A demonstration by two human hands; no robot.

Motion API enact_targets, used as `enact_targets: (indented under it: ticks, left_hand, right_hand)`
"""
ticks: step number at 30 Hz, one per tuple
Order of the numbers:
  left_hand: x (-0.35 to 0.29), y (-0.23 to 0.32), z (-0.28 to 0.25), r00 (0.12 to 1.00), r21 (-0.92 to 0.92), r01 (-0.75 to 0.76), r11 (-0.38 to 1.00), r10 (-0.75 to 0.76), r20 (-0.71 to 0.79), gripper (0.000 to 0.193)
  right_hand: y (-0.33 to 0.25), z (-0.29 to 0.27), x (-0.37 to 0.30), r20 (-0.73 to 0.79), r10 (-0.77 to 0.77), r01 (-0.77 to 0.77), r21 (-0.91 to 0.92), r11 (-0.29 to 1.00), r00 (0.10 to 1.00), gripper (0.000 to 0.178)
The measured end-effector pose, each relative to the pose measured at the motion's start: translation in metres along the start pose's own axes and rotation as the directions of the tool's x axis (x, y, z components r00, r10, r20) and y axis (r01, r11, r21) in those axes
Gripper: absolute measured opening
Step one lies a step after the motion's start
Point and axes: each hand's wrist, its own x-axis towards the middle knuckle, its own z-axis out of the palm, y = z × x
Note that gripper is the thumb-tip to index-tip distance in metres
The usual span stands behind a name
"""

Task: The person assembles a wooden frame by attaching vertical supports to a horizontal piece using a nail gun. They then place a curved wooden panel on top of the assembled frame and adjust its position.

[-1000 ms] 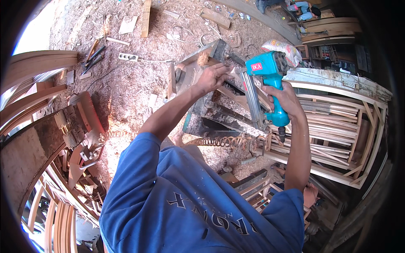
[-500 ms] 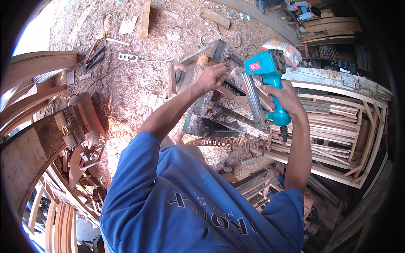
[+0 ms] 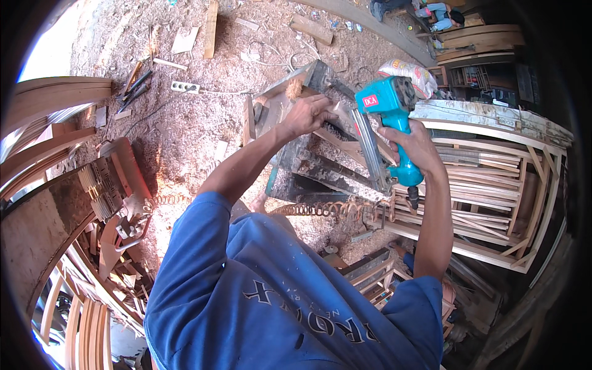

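Very little has moved since the earlier frame: your whole view has slid slightly, so the teal nail gun sits a touch further left in it, and both your hands keep nearly the same pose. Your right hand is wrapped around the gun's handle, its head toward the far side and its silver magazine slanting down the left. You have the gun over the right edge of the rough timber bench, its nose near a pale wood piece. Your left hand reaches over the bench toward its far edge, fingers bent, tips just beside that piece; whether they grip it, I cannot tell. Close to this hand, near the bench's far left corner, sits a tawny clump. A coiled copper-coloured hose runs along the bench's near edge. Off the bench's right edge you have stacked wooden frames, with a printed white sack beyond. Past its left edge, a socket strip lies on the shavings-covered ground.
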Motion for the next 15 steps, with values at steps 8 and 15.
enact_targets:
  ticks: [8,15]
  left_hand:
    - [0.002,0.023,-0.010,0.983,-0.098,0.169,0.981,-0.161,0.086,0.048]
    - [0.010,0.026,-0.016,0.933,-0.016,0.264,0.965,-0.251,0.257,0.049]
  right_hand:
    - [0.057,0.030,-0.090,-0.276,0.102,-0.023,0.275,0.961,0.956,0.030]
    - [0.136,0.107,-0.165,-0.291,0.457,-0.266,0.513,0.816,0.840,0.026]
